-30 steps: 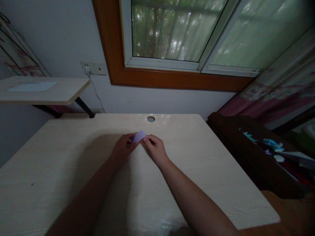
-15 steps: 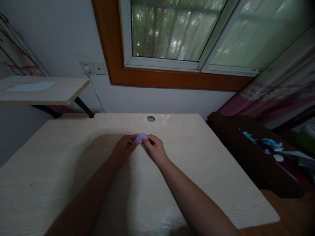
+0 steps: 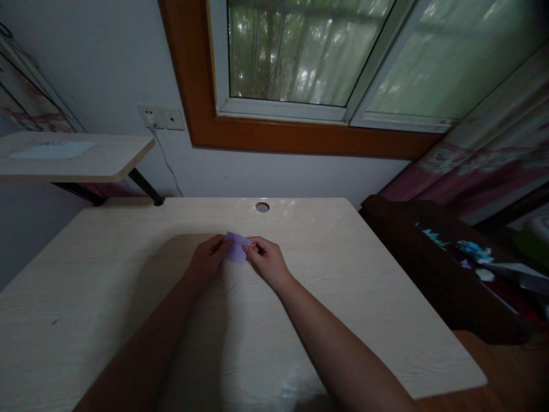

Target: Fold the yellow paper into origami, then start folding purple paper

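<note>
A small square of purple paper [image 3: 236,250] is held between my two hands, over the far middle of the pale wood-grain desk [image 3: 343,297]. My left hand [image 3: 209,256] pinches its left edge, thumb on top. On the opposite side, my right hand [image 3: 266,257] grips the right edge between thumb and fingers. The paper looks flat and faces up toward me. Whatever lies beneath it, and the fingertips behind it, are hidden.
Past the hands, a round cable hole [image 3: 262,207] sits near the desk's back edge. A raised shelf [image 3: 124,150] with a white sheet [image 3: 54,150] stands at the left. At the right is a dark wooden cabinet [image 3: 412,246] with assorted items on it.
The paper now shows as a larger square, where before it was a smaller, tilted piece. My left hand has shifted slightly left; my right hand has barely moved.
</note>
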The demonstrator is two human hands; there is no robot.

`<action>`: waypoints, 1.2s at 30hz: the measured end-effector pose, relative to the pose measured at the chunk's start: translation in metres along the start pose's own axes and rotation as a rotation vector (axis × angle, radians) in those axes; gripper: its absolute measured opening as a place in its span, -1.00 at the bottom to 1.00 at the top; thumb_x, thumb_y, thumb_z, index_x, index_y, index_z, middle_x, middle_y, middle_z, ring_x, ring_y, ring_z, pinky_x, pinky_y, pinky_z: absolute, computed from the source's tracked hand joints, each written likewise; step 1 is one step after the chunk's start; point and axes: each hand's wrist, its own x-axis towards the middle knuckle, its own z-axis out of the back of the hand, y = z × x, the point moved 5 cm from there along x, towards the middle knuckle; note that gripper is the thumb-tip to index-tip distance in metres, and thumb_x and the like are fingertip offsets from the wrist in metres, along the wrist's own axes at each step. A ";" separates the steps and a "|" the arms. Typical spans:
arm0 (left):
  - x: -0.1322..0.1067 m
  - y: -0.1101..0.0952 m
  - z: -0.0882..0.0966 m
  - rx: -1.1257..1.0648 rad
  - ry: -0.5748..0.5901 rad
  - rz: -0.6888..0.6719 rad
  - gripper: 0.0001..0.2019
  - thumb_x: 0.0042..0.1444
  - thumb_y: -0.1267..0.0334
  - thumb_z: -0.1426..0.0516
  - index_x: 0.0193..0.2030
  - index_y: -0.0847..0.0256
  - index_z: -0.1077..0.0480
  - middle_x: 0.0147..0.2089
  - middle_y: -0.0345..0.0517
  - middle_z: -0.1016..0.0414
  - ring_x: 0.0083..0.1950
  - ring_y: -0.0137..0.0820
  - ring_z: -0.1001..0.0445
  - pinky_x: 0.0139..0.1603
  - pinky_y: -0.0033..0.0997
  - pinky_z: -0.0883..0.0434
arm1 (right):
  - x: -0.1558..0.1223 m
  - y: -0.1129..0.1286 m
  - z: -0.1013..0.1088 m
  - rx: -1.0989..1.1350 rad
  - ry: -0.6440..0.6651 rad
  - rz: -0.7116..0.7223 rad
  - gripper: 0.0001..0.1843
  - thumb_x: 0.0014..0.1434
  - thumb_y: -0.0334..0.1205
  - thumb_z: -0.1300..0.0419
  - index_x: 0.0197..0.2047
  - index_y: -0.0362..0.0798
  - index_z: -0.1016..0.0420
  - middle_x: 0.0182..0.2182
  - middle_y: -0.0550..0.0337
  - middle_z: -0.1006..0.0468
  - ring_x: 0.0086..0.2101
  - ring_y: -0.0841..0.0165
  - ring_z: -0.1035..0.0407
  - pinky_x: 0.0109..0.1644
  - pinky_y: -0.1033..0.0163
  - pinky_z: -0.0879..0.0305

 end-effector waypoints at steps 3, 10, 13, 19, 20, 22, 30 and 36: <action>-0.001 0.000 0.000 -0.191 -0.001 0.039 -0.69 0.15 0.03 -0.15 -0.10 0.21 -0.44 -0.28 -0.15 -0.55 -0.28 -0.35 -0.49 -0.28 -0.42 -0.42 | 0.000 0.002 0.002 0.072 -0.044 0.012 -0.64 0.19 -0.08 -0.22 0.04 0.02 -0.44 -0.46 0.30 -0.45 -0.49 0.44 -0.33 -0.37 0.35 -0.29; -0.004 -0.007 -0.004 -0.437 0.032 0.053 -0.35 0.18 0.16 -0.14 0.35 0.11 0.02 -0.49 -0.35 -0.45 -0.45 -0.42 -0.52 -0.35 -0.37 -0.52 | -0.001 0.006 0.004 0.125 -0.065 0.066 -0.78 0.28 -0.12 -0.12 -0.08 0.02 -0.47 -0.41 0.25 -0.46 -0.51 0.46 -0.34 -0.37 0.32 -0.31; -0.004 -0.006 -0.003 -0.439 0.014 0.042 -0.42 0.20 0.14 -0.12 0.31 0.10 -0.01 -0.46 -0.34 -0.49 -0.44 -0.41 -0.55 -0.35 -0.36 -0.54 | -0.001 0.012 0.004 0.058 -0.023 0.118 -0.75 0.30 -0.20 -0.05 -0.13 0.02 -0.57 -0.28 0.17 -0.48 -0.48 0.46 -0.37 -0.28 0.28 -0.35; -0.005 -0.004 -0.002 -0.442 -0.008 0.049 -0.61 0.22 0.11 -0.12 0.13 0.14 -0.15 -0.41 -0.29 -0.53 -0.45 -0.40 -0.57 -0.38 -0.37 -0.54 | 0.000 0.021 0.007 -0.003 -0.014 0.192 -0.69 0.21 -0.35 -0.08 -0.11 0.05 -0.62 -0.20 0.11 -0.53 -0.22 0.34 -0.43 -0.17 0.25 -0.36; -0.005 -0.004 -0.002 -0.445 -0.013 0.047 -0.59 0.23 0.12 -0.12 0.15 0.13 -0.13 -0.42 -0.30 -0.52 -0.45 -0.40 -0.57 -0.37 -0.36 -0.55 | 0.000 0.022 0.007 0.002 -0.014 0.199 -0.68 0.20 -0.37 -0.08 -0.11 0.04 -0.62 -0.21 0.11 -0.53 -0.22 0.34 -0.43 -0.18 0.25 -0.35; -0.006 -0.005 -0.001 -0.448 -0.024 0.050 -0.55 0.24 0.12 -0.11 0.20 0.11 -0.08 -0.44 -0.32 -0.51 -0.46 -0.39 -0.56 -0.38 -0.34 -0.55 | 0.001 0.022 0.007 0.021 -0.012 0.209 -0.65 0.19 -0.40 -0.07 -0.10 0.04 -0.62 -0.20 0.11 -0.53 -0.24 0.36 -0.43 -0.19 0.26 -0.34; -0.009 -0.006 -0.006 -0.370 0.103 0.031 -0.77 0.29 0.15 -0.03 -0.02 0.22 -0.33 -0.43 -0.20 -0.54 -0.39 -0.34 -0.60 -0.29 -0.34 -0.51 | 0.003 0.015 0.010 0.027 -0.088 0.223 -0.56 0.09 -0.50 -0.08 -0.09 0.07 -0.62 -0.18 0.15 -0.54 -0.22 0.37 -0.40 -0.18 0.28 -0.30; -0.009 -0.004 -0.007 -0.412 0.131 0.010 -0.81 0.28 0.18 -0.04 -0.10 0.22 -0.38 -0.32 -0.15 -0.54 -0.32 -0.31 -0.61 -0.23 -0.31 -0.49 | 0.003 0.015 0.009 0.056 -0.057 0.196 -0.55 0.09 -0.47 -0.11 -0.05 0.12 -0.62 -0.14 0.17 -0.55 -0.28 0.40 -0.39 -0.24 0.30 -0.31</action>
